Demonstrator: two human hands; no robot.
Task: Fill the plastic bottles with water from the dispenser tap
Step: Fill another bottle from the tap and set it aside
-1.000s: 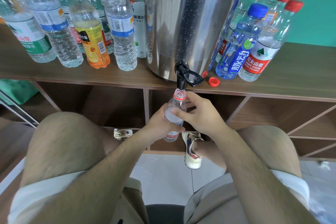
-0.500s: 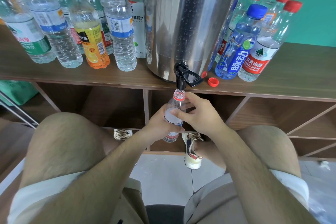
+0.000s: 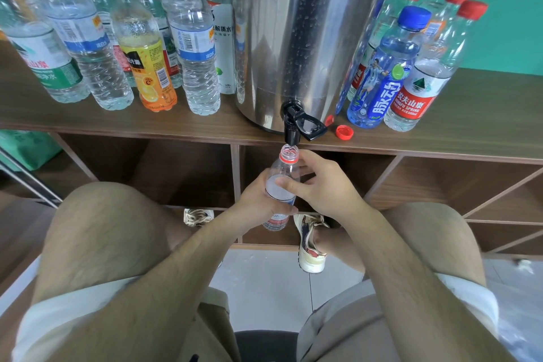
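A steel water dispenser [image 3: 305, 32] stands on the wooden shelf [image 3: 470, 129], its black tap [image 3: 296, 123] hanging over the front edge. Directly below the spout is the open mouth of a clear plastic bottle [image 3: 283, 176] with a red neck ring. My left hand [image 3: 258, 203] grips the bottle's body from the left. My right hand [image 3: 321, 185] holds its shoulder from the right, thumb across the front. Water fills the bottle up to near its shoulder. A loose red cap [image 3: 344, 132] lies on the shelf right of the tap.
Several capped bottles with water stand left of the dispenser, among them an orange-labelled one [image 3: 147, 67]. More bottles stand on the right, including a blue-capped one [image 3: 385, 73]. Open cubby compartments sit under the shelf. My knees flank the bottle; my shoes rest on the floor.
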